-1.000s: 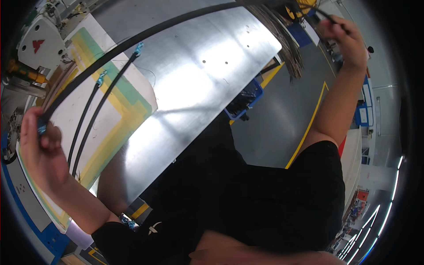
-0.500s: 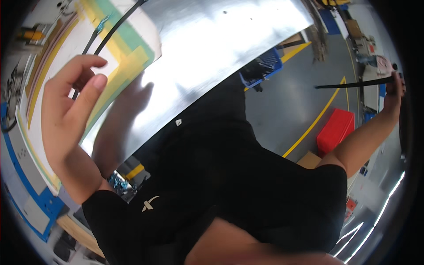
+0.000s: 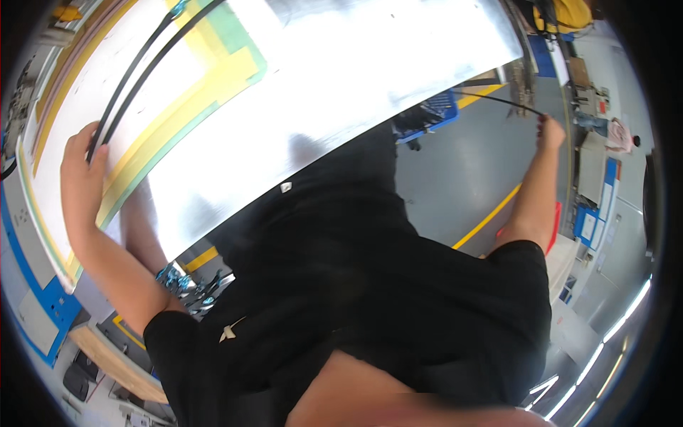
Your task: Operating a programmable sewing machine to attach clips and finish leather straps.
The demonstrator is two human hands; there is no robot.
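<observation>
left hand (image 3: 84,178) is at the near ends of two long, thin black strips (image 3: 146,67), fingers curled, thumb close; can't tell if it pinches both, one or neither. right hand (image 3: 551,134), out to the side, pinches the end of another slim black strip (image 3: 501,99), its far end near a blue plastic basket (image 3: 447,107). the pair lies over a flat white board (image 3: 146,121) edged with yellow and green tape (image 3: 224,75), on a shiny silver metal tabletop (image 3: 320,85). one shows a teal tip (image 3: 178,8); the other's far end is out of view. looks partway: two strips laid out, third in hand, not on the board; can't tell how many are left.
</observation>
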